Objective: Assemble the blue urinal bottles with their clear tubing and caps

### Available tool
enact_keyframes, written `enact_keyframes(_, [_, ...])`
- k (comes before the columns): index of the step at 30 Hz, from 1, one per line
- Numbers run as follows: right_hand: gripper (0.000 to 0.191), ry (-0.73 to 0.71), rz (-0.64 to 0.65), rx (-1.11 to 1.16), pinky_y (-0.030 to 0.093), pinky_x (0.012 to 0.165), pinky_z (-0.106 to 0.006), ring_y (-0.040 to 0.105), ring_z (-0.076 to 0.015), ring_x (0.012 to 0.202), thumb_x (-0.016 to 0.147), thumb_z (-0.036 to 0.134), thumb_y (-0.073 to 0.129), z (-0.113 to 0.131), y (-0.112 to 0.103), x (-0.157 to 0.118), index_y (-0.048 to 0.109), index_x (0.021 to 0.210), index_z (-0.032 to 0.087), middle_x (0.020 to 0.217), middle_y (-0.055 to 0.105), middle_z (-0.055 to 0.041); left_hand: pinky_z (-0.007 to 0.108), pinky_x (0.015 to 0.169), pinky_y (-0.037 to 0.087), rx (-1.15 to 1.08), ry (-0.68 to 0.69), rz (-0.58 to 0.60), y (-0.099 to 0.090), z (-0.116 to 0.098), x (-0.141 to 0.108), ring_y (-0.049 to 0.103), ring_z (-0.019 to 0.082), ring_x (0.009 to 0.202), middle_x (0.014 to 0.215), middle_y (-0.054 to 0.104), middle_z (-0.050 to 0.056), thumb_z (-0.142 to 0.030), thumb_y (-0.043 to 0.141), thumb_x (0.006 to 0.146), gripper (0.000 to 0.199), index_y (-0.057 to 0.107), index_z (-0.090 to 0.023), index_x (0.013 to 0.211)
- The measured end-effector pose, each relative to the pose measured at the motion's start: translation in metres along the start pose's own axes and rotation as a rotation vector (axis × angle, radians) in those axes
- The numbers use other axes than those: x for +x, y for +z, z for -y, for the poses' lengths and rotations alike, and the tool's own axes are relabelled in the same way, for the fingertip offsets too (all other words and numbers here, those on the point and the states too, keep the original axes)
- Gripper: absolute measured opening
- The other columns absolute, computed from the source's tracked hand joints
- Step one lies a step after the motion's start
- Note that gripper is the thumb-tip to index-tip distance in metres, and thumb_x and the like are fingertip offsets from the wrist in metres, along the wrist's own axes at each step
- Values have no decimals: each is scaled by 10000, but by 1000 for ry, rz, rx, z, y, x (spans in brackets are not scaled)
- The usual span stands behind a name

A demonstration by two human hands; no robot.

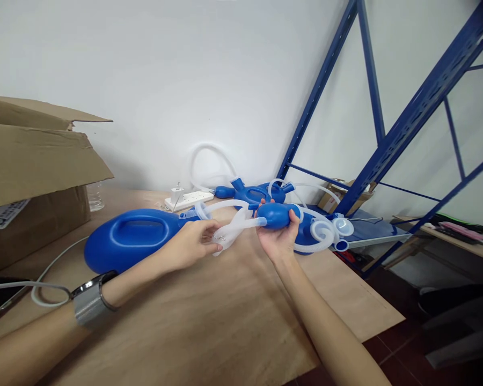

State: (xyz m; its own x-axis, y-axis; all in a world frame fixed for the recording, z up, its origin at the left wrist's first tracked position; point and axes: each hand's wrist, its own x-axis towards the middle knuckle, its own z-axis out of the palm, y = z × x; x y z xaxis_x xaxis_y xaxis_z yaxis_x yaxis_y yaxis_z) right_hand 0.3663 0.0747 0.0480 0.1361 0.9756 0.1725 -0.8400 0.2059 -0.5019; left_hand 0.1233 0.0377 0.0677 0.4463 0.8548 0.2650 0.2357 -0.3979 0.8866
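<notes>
My right hand (279,241) is wrapped from below around a blue squeeze bulb (277,215), held above the table. A pale tube (254,222) sticks out of the bulb's left end. My left hand (197,241) pinches a limp, translucent white plastic piece (234,228) that reaches toward the bulb; small dark marks show near the fingertips, too small to make out. Behind my left forearm a blue plastic bottle with a handle opening (104,241) lies on its side. White corrugated hose (316,244) curls beside my right hand, partly over another blue bottle.
More blue bottles (251,194) with hoses lie toward the wall. A white power strip (193,200) with a plugged-in adapter sits behind. An open cardboard box (36,161) stands at left on the wooden table (209,316). Blue metal shelving (406,123) rises at right.
</notes>
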Motion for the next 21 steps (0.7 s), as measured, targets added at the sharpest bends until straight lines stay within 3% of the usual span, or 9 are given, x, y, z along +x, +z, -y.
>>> enact_keyframes(4, [448,13,-6,12,609,897,-406,708,-215,1056,773,448,736,0,1,0,659,1167,249,1202,744,-61,368,951,546,-30,-73,20,-4,5,1,743,285,1043,1083,805,65,-301,775,754,290,768,-218,1031])
enact_keyframes(10, [461,26,-10,1,617,878,-405,712,-221,1046,757,446,743,0,0,0,660,1164,246,1206,741,-64,371,895,567,-177,-122,-36,-4,0,3,753,262,945,969,806,55,-280,838,687,323,730,-206,982])
enact_keyframes(14, [496,7,19,-47,615,872,-413,711,-228,1037,741,456,750,-2,-1,1,644,1188,266,1174,747,-46,376,927,568,-244,-27,-138,3,-9,1,737,253,988,1036,783,55,-285,832,705,360,719,-208,1038])
enact_keyframes(21, [512,-50,94,-140,609,901,-449,708,-249,1085,769,558,756,-4,5,-8,646,1198,301,1232,736,-38,360,993,542,-119,127,-193,10,-16,-8,705,267,1105,1141,772,41,-358,818,792,406,732,-266,1177])
